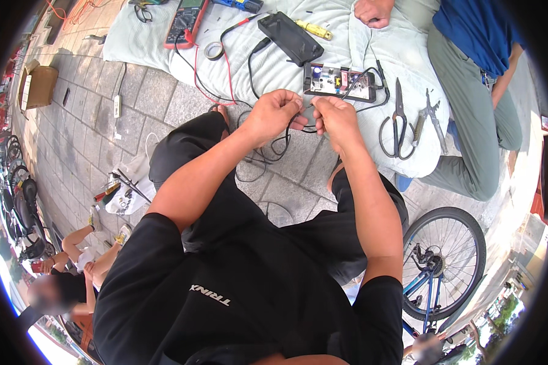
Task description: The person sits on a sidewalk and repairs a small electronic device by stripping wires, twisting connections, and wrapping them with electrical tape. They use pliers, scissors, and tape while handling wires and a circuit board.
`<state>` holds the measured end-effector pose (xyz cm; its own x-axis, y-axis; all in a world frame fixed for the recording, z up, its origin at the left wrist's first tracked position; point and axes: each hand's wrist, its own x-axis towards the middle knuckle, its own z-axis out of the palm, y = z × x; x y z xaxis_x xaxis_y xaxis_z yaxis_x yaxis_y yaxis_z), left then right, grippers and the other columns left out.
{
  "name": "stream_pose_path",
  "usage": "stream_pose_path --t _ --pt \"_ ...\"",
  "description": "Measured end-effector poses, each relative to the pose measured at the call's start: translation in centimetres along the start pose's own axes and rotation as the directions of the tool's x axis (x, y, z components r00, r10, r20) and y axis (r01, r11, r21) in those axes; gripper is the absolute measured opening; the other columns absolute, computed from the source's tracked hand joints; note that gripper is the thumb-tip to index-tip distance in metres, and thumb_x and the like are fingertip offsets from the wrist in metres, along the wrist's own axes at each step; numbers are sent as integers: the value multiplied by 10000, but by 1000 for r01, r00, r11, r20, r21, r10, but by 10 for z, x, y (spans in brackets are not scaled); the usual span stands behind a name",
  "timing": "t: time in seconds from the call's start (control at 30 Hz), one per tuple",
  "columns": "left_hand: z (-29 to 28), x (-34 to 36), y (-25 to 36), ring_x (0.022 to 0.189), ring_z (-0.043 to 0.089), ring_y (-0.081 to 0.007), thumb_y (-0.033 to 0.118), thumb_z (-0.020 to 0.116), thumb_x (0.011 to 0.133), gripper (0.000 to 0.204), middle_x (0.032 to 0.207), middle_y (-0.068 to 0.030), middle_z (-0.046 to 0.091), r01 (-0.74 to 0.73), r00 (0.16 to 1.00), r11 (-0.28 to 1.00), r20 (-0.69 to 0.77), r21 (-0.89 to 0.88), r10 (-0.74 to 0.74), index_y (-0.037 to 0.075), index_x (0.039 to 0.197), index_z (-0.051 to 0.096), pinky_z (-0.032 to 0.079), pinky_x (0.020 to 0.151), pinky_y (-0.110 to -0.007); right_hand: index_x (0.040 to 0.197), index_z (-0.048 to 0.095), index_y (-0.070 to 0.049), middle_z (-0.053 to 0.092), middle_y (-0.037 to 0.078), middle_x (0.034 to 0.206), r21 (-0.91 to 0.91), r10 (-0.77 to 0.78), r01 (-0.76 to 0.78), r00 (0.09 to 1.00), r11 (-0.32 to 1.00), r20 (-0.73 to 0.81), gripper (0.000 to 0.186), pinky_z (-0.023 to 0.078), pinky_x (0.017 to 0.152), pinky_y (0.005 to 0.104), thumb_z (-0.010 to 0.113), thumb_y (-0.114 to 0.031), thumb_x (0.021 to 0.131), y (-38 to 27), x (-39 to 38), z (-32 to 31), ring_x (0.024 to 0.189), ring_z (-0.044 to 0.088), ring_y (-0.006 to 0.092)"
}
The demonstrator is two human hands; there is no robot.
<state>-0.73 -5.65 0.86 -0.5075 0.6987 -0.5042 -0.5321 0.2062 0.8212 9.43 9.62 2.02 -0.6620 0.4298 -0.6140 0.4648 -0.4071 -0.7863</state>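
My left hand [275, 117] and my right hand [338, 119] meet in front of the cloth's near edge, fingers pinched close together. Between them runs a thin black cable [288, 135], its tip mostly hidden by the fingertips. Just beyond lies an open black case with an exposed circuit board [340, 83], a black lead crossing its right side. Farther off rests an empty-looking black case half [290, 39] with a cable plugged into its near-left end. Black-handled scissors [398, 119] and pliers [431, 120] lie to the right of my right hand.
On the pale cloth [359, 48] are a red multimeter [187, 23] with leads, a tape roll [213, 51] and a yellow-handled tool [314, 29]. Another person's hand [374, 12] rests at the far edge. A bicycle wheel [444, 263] stands right; a cardboard box [40, 85] sits left.
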Motion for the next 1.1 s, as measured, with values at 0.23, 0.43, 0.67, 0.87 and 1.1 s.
stream_pose_path --t 0.23,0.43,0.67,0.87,1.1 --pt "2 -1 4 922 749 -217 120 574 1082 176 1043 -100 688 -6 1000 1000 16 2 6 -37 1153 607 634 806 -323 991 706 26 620 26 752 -17 8 -9 998 1000 -64 251 435 489 278 676 -223 979 0 -1 4 569 548 102" --pt "-2 2 -5 902 742 -208 105 587 1078 173 1035 -101 687 -29 999 999 24 15 29 -44 1163 606 631 798 -322 1006 713 38 688 66 795 -137 9 -11 1000 990 -15 286 497 546 307 684 -244 971 -8 -4 -3 633 637 135" --pt "0 0 -3 888 731 -174 108 604 1074 178 1021 -93 706 -50 999 994 6 102 49 -50 1151 631 629 797 -314 1163 736 -48 760 182 1037 -622 -431 337 903 707 0 278 574 830 406 656 -234 972 -18 -29 6 918 745 330" --pt "1 2 -4 885 731 -162 94 620 1061 177 1024 -96 725 -69 998 994 16 83 68 -56 1152 643 636 800 -306 1188 724 -68 738 185 1124 -673 -507 449 853 588 125 274 565 860 466 627 -210 975 -4 -30 7 980 718 396" --pt "3 -2 2 897 739 -162 88 642 1046 202 1038 -101 735 -82 996 983 -17 165 85 -67 1176 653 640 803 -305 1199 703 -50 717 142 951 -806 -665 536 700 249 261 261 591 723 447 632 -163 974 -2 -39 9 856 729 336"
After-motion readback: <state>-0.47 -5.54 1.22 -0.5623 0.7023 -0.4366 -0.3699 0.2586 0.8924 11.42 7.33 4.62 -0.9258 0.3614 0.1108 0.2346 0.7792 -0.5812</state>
